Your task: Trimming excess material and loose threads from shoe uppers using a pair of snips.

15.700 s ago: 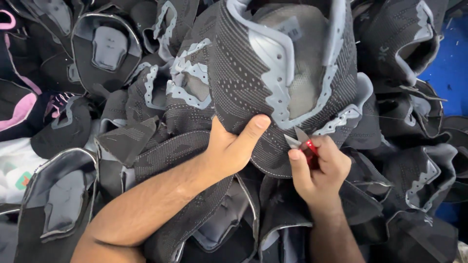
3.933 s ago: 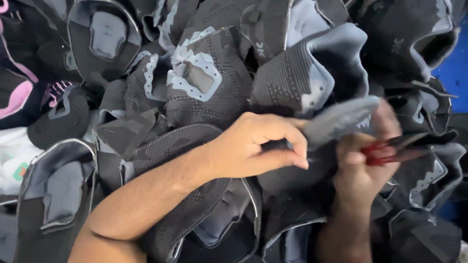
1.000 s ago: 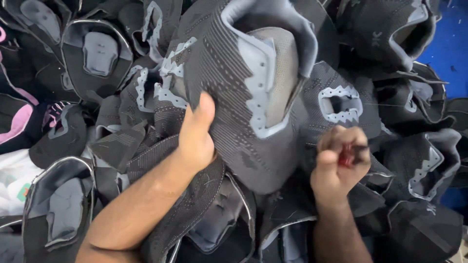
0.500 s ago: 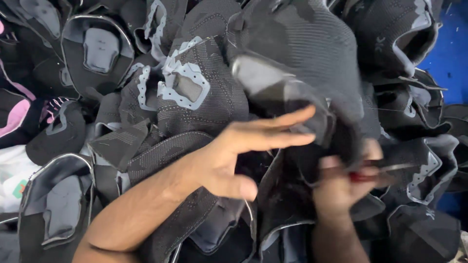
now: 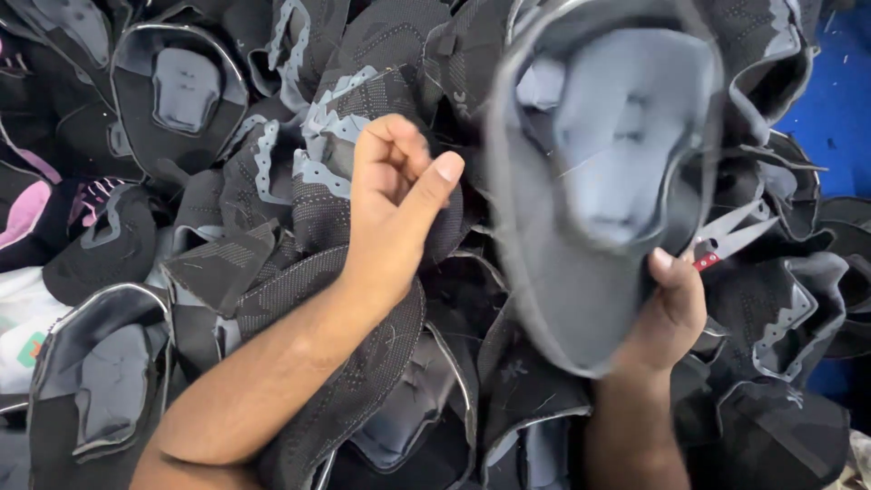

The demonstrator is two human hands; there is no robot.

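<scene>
My right hand (image 5: 670,308) grips the lower edge of a black knit shoe upper (image 5: 603,172) turned inside out, its grey lining facing me, blurred with motion. The same hand also holds small red-handled thread snips (image 5: 726,238), blades pointing right. My left hand (image 5: 392,201) hovers over the pile with fingers curled and thumb stretched toward the upper, holding nothing. It rests just above other black and grey shoe uppers (image 5: 299,218).
A deep pile of black and grey shoe uppers (image 5: 181,91) fills the view. A pink-trimmed piece (image 5: 23,210) and a white item (image 5: 23,331) lie at the left edge. A blue surface (image 5: 839,109) shows at the right.
The upper has flipped over, from its dark knit outside to its grey lining. My left hand has let go and curled back to the left. My right hand lifted the piece up.
</scene>
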